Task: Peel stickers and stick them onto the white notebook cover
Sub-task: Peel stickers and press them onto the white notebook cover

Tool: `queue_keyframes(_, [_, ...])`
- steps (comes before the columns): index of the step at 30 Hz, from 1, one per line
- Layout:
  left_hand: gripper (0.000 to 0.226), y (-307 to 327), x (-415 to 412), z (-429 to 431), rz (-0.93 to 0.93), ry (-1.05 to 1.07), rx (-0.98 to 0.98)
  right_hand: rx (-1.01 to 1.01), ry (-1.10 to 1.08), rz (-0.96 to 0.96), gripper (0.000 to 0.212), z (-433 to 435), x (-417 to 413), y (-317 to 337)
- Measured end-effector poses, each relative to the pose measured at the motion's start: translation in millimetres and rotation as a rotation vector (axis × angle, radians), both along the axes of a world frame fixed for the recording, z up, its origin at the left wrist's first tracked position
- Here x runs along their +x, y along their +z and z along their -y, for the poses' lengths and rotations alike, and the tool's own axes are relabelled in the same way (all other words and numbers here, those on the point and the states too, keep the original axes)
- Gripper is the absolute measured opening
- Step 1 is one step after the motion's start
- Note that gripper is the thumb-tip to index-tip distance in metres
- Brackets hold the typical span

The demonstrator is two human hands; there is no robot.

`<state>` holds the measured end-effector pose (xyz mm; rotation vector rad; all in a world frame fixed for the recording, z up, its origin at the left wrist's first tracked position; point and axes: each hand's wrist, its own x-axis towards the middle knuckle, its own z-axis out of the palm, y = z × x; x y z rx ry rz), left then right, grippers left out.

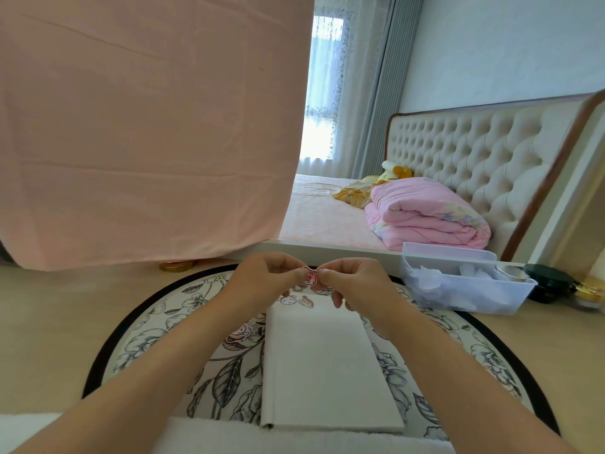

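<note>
Pink cloth [147, 126] hangs at counter's [49, 322] far left edge; round floral mat [157, 326] at counter's near middle. Loose sticker [240, 333] on mat just left of white notebook [324, 368]. Left hand [265, 276] and right hand [353, 280] raised over notebook's far edge, fingers [299, 274] of both pinching one small pink sticker [309, 278] between them. Two stickers [298, 301] near notebook's far edge. Clear plastic bin [465, 283] at counter's far right

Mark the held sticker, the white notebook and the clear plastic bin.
held sticker [309, 277], head view, on its pink printed face between both hands' fingertips.
white notebook [322, 365], head view, middle of the bare cover.
clear plastic bin [465, 294], head view, on its front wall.
</note>
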<state>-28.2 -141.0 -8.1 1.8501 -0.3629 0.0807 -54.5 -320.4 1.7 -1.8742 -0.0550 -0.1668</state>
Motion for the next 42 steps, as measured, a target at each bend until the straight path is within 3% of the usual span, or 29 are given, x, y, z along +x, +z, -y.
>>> queue_keyframes(4, [0.005, -2, -3, 1, 0.006, -0.018, 0.052, -0.069, -0.041, 0.047, 0.009, -4, -1, -2])
queue_keyframes(14, [0.012, -14, -8, 6, 0.135, 0.105, 0.156, -0.588, -0.186, 0.384, 0.01, -12, -5, -11])
queue_keyframes(19, [0.012, -12, -8, -1, 0.124, 0.06, 0.08, -0.15, 0.007, 0.161, 0.015, -10, -3, -4])
queue_keyframes(22, [0.012, -10, -10, -4, 0.132, 0.025, 0.085, -0.024, 0.091, 0.039, 0.013, -5, -3, -4])
queue_keyframes(36, [0.011, -8, -17, -1, 0.005, -0.006, -0.045, -0.161, 0.03, 0.155, 0.017, -8, -1, -11])
queue_keyframes(42, [0.015, -8, -16, -4, -0.015, -0.004, -0.086, 0.036, 0.198, -0.057, 0.021, -1, -2, -4])
